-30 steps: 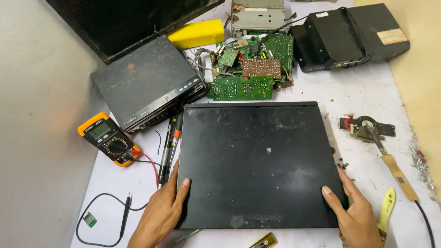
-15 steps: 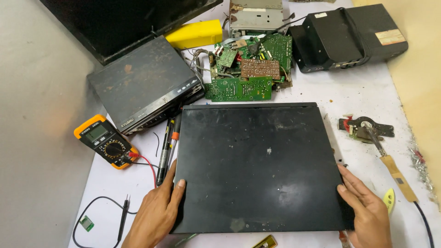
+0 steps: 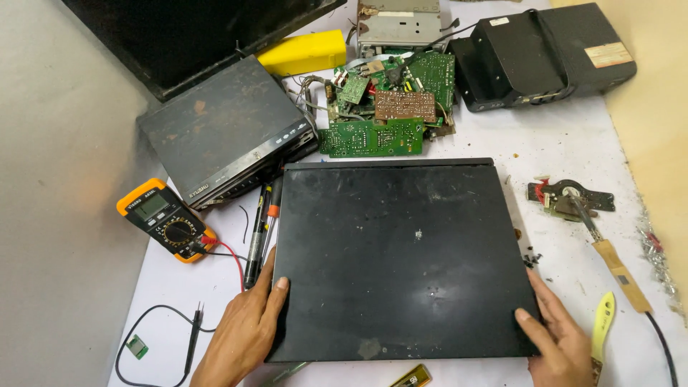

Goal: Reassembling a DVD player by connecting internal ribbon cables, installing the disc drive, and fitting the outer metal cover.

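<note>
While it lies flat on the white table (image 3: 573, 143), both hands hold the big flat black metal box (image 3: 401, 258).
The left hand (image 3: 244, 333) and right hand (image 3: 562, 340) grip its near corners, thumbs on top, fingers spread along the sides.

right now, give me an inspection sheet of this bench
surface: white bench top, scuffed, small screws loose at right
job's things: flat black case lying flat, dusty lid up
clutter: circuit boards, second player, multimeter, yellow block, black box, soldering iron
hands: left hand and right hand grip the case's near corners
cables: red lead, black lead
surroundings: grey floor at left, tan surface at right
</note>
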